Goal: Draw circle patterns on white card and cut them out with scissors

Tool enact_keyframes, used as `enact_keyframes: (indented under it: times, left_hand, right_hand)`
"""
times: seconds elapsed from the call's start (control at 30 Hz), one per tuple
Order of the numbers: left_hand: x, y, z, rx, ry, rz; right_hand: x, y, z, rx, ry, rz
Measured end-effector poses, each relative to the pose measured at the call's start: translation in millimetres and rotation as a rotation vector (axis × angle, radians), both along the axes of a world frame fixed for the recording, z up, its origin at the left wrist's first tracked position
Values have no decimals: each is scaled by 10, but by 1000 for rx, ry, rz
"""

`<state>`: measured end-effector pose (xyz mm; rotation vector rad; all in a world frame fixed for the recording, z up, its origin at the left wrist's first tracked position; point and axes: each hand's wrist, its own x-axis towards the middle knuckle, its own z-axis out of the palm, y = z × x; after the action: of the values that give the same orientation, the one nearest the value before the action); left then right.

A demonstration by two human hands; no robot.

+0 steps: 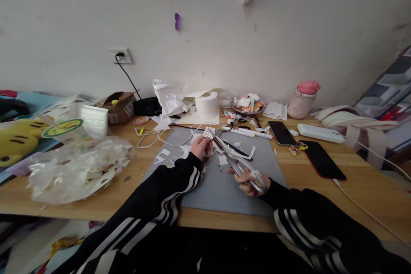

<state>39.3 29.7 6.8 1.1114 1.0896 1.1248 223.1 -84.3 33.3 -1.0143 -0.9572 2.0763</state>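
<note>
My left hand (201,146) pinches a small white paper piece (209,132) with dark outlines drawn on it. In my right hand (249,182) is a pair of grey-handled scissors (236,165), my fingers through the handles. The scissor blades point up and left, their tips at the paper piece; whether they are touching it I cannot tell. Both hands are above a grey cutting mat (205,195). White paper scraps (163,156) lie scattered over the mat, and a black pen-like thing (236,149) rests behind the scissors.
Behind the mat stand a paper roll (206,105), a bowl of scraps (248,103) and a glue gun (232,116). Markers (253,132) lie nearby. On the right are phones (323,159), a power bank (320,133) and a pink-lidded bottle (302,100). A clear plastic bag (80,171) spreads at left.
</note>
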Motion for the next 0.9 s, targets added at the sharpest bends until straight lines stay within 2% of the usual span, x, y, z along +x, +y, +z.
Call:
enact_keyframes:
  times: [0.3,0.47,0.73,0.9]
  left_hand:
    - [-1,21,-33,28,-22,-5]
    - [-35,-1,-46,60,-16,-60]
    - [-9,-74,-17,64,1,-141]
    - [-13,-59,22,62,-1,-113]
  right_hand:
    - [11,2,9,-2,-9,7]
    - [17,9,-19,-1,7,19]
    - [57,68,-126,1,48,83]
    - [79,107,-188,8,67,126]
